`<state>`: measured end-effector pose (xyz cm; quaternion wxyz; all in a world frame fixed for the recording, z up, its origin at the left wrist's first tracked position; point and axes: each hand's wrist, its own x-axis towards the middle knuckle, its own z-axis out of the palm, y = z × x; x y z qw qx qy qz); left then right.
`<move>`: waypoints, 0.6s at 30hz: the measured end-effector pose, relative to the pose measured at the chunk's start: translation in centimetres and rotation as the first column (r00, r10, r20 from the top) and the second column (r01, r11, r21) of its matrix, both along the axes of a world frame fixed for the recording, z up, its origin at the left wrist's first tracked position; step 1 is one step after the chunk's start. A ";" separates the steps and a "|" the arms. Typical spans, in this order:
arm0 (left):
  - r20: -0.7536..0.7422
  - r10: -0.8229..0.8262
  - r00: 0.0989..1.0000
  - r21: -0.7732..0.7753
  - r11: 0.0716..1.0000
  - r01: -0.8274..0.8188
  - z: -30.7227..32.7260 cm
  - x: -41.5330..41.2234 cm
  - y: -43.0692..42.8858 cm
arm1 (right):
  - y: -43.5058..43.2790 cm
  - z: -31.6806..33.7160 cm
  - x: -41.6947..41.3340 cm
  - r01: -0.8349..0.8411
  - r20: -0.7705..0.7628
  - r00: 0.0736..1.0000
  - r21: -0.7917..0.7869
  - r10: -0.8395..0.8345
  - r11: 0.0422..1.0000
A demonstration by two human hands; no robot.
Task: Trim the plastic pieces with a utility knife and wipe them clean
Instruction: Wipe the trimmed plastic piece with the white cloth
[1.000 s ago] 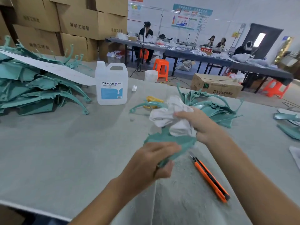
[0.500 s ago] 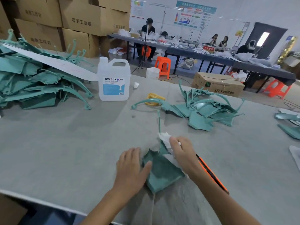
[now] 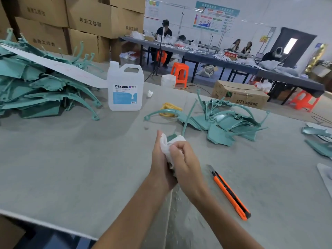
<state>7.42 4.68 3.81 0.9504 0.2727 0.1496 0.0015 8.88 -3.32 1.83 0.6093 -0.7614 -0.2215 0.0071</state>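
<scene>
Two heaps of teal plastic on the grey counter (image 3: 71, 159). Left heap (image 3: 41, 90) at the far left, under a long white strip (image 3: 53, 67). Just beside it, a white jug (image 3: 125, 88) labelled DEXCON, upright. Then a small white wad (image 3: 150, 93) and a tangle of yellow bands (image 3: 169, 109).

At centre, left hand (image 3: 159, 159) upright, fingers straight, flat against a white cloth (image 3: 166, 143). Between both hands, one plastic piece (image 3: 186, 117), thin stem poking up past the cloth. Right hand (image 3: 186, 162) with grip curled tight round the cloth, bunched over the piece.

Beyond the hands, right heap (image 3: 230, 123). Right of the right forearm, an orange utility knife (image 3: 230, 193) flat on the counter, untouched. Along the right edge, a few loose pieces (image 3: 318, 141).
</scene>
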 end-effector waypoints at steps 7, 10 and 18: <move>0.132 0.069 0.989 0.132 0.988 -0.086 2.3 -0.7 -0.8 | -1.0 2.1 4.4 0.126 -0.103 0.986 -0.086 -0.134 0.988; 0.103 0.149 0.984 0.136 0.977 -0.162 2.9 -0.3 -0.4 | -0.1 2.2 1.6 -0.010 -0.002 1.000 -0.047 0.010 0.999; 0.125 0.069 0.990 0.113 0.990 -0.083 3.4 0.1 -0.2 | 0.7 3.9 5.4 0.160 0.236 0.964 -0.148 -0.122 0.976</move>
